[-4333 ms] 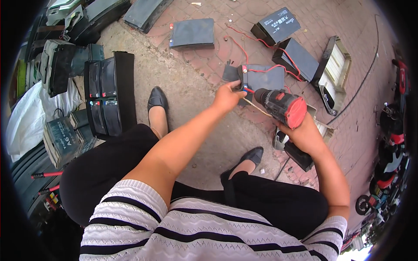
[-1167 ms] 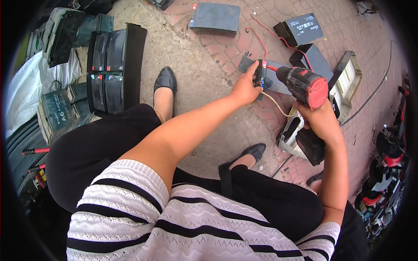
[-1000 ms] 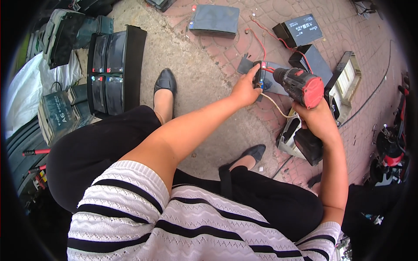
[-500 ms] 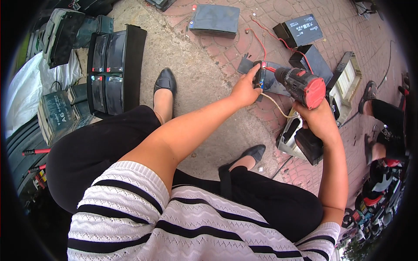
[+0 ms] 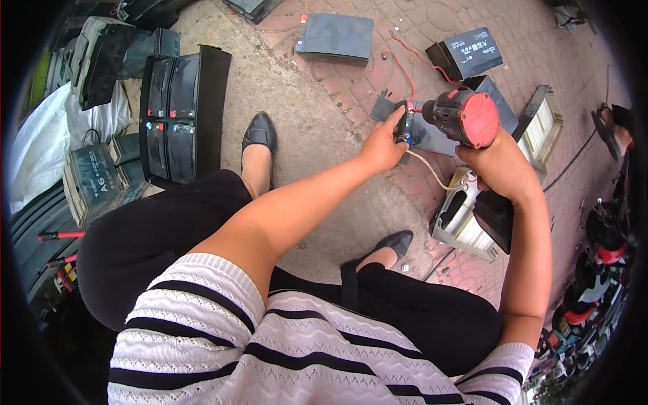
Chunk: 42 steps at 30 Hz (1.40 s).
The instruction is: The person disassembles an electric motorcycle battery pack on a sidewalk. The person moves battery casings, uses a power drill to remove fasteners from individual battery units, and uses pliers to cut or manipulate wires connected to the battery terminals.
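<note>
My right hand [image 5: 498, 165] is wrapped round the handle of a black and red cordless drill [image 5: 472, 118]. The bit end points left, at the red terminal of a dark battery [image 5: 432, 137] lying on the bricks. My left hand [image 5: 383, 147] grips that battery's terminal end, index finger stretched along it and thumb near the blue terminal. A red wire [image 5: 406, 71] runs to the red terminal, and a pale wire [image 5: 432, 167] leads away from the blue one. The drill and my right hand hide part of the battery behind them.
Further batteries lie beyond: a grey one [image 5: 335, 37] and a dark one [image 5: 466, 54]. White and black casings [image 5: 464, 219] lie right. At left stands a black case [image 5: 209, 115] holding several batteries. Another person's sandalled foot [image 5: 611, 131] is at far right.
The drill has shifted slightly up and right, its body turning a little. My left hand stays on the battery. The other person's foot at far right has moved up and outward.
</note>
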### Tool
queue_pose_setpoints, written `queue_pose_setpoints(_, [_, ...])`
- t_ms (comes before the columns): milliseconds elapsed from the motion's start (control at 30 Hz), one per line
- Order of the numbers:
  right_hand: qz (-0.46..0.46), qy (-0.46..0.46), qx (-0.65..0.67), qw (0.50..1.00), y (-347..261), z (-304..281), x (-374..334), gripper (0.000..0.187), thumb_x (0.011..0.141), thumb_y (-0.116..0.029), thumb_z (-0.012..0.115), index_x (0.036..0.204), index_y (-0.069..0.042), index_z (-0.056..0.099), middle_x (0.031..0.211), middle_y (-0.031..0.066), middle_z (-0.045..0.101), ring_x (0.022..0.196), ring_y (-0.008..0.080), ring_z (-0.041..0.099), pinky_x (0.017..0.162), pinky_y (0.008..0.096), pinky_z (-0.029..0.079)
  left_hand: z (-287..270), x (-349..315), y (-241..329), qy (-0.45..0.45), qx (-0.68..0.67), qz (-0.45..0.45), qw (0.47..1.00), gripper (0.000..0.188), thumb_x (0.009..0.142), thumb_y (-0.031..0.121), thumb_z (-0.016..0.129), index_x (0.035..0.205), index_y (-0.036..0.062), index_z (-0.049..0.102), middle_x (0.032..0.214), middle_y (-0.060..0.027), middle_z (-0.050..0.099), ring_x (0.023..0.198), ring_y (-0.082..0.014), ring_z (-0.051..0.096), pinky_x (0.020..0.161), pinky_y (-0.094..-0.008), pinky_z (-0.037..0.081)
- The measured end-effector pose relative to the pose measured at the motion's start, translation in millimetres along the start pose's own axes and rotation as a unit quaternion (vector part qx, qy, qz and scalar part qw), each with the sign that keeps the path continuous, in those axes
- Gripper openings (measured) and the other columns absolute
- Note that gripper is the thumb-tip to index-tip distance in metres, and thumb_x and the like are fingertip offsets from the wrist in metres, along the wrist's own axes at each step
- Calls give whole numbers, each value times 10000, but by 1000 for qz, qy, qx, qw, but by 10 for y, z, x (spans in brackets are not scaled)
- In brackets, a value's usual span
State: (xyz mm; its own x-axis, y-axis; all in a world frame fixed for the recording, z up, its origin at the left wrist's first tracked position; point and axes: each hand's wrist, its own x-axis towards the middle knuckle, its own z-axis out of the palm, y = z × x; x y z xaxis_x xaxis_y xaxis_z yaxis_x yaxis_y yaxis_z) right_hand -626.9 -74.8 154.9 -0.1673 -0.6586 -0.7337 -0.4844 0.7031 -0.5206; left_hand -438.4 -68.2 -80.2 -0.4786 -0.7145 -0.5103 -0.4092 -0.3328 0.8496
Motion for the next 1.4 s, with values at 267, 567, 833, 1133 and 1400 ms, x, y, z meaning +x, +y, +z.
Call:
queue_pose_setpoints(267, [-2,-14,-72,997,65,88,133,262,787,-137,659,987,12,577,710,54,596,495,142,567,435,313,469,54,-16,-146,0,-93,20,995,871,781,12,689,1533,193,289,1139,-206,566,996,-304,637,899,-385,504])
queue_pose_setpoints(567, [-136,37,-154,978,250,-79,60,266,716,-181,687,908,3,665,790,202,685,708,322,695,661,398,543,-35,32,43,-51,-43,45,997,932,791,-56,673,1556,231,225,1080,-156,679,1008,-235,662,888,-351,503])
queue_pose_setpoints(833, [-155,30,-187,970,670,143,105,300,769,-328,650,926,-82,715,911,213,690,882,390,665,772,433,539,80,-4,141,-12,43,-13,999,930,793,-50,670,1547,263,226,1190,-185,650,1081,-307,646,931,-365,487])
queue_pose_setpoints(1133, [-170,54,-105,978,513,92,-321,391,802,-403,695,1008,-71,685,948,203,695,916,379,667,788,415,532,184,344,-313,25,54,79,995,763,826,-87,632,1494,87,306,1117,-132,665,1008,-221,645,893,-364,516])
queue_pose_setpoints(1400, [-54,75,51,994,758,23,-499,303,708,-176,729,902,40,643,719,140,654,576,214,666,565,365,524,197,81,33,71,96,105,987,783,824,90,693,1498,70,295,1267,-259,551,1143,-374,586,983,-401,467])
